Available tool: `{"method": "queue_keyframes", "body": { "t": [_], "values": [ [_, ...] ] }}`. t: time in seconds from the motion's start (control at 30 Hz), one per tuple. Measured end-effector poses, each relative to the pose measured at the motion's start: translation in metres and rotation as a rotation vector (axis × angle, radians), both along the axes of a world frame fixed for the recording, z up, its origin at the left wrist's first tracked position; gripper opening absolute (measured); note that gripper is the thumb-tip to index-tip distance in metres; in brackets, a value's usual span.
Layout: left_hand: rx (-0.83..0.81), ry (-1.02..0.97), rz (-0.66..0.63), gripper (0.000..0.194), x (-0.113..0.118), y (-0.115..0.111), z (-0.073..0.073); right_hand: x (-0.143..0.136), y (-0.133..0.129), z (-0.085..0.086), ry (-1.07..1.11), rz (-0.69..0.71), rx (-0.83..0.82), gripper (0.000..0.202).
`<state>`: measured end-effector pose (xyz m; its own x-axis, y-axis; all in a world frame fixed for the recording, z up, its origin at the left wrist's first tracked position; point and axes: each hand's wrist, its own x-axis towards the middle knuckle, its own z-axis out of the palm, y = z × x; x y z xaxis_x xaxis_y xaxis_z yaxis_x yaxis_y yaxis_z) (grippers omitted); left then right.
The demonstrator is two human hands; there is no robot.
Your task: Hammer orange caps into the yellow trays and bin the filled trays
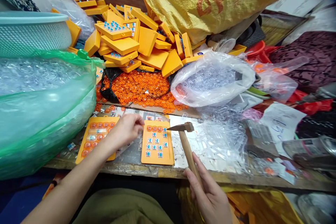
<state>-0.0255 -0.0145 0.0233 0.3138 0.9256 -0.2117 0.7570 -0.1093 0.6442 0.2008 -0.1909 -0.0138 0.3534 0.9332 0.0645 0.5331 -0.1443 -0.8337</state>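
Observation:
My right hand [207, 196] is wrapped round the wooden handle of a hammer [187, 147], its metal head raised at the right edge of a yellow plastic panel [157, 157]. Blue-and-white small parts sit in rows on that panel, and orange caps [154, 128] line its top row. My left hand [130, 126] hovers just left of the panel's upper corner. Its fingers are curled together, and whatever they pinch is hidden. Beneath my left forearm lies a second yellow panel [86, 133], with orange rings and clear pieces on it.
Behind the panels, a black bag [107, 92] spills orange caps. Yellow panels [147, 40] are heaped beyond. A green bag [47, 112] of clear pieces bulges at left, under a blue basket [34, 31]. A white bag [212, 96] and loose clear pieces [223, 140] lie right.

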Motion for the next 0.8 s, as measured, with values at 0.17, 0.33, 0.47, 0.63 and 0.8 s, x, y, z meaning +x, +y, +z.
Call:
{"method": "queue_keyframes", "body": {
  "t": [0.17, 0.33, 0.47, 0.63, 0.8],
  "values": [
    [0.093, 0.079, 0.006, 0.018, -0.007, -0.034, -0.024, -0.001, 0.0, -0.003, -0.088, 0.141, 0.017, 0.043],
    [0.339, -0.043, -0.032, 0.021, -0.006, -0.05, -0.029, -0.003, -0.003, -0.008, -0.191, 0.261, 0.102, 0.048],
    [0.491, -0.256, -0.046, 0.024, 0.01, -0.061, -0.022, -0.001, -0.008, -0.008, -0.302, 0.302, 0.14, 0.056],
    [0.446, -0.254, -0.096, 0.028, 0.035, -0.062, -0.025, -0.002, -0.009, 0.003, -0.416, 0.312, 0.201, 0.064],
    [0.286, -0.231, -0.004, 0.036, 0.037, -0.059, -0.027, -0.005, -0.008, 0.01, -0.459, 0.407, 0.214, 0.065]
  ]
}}
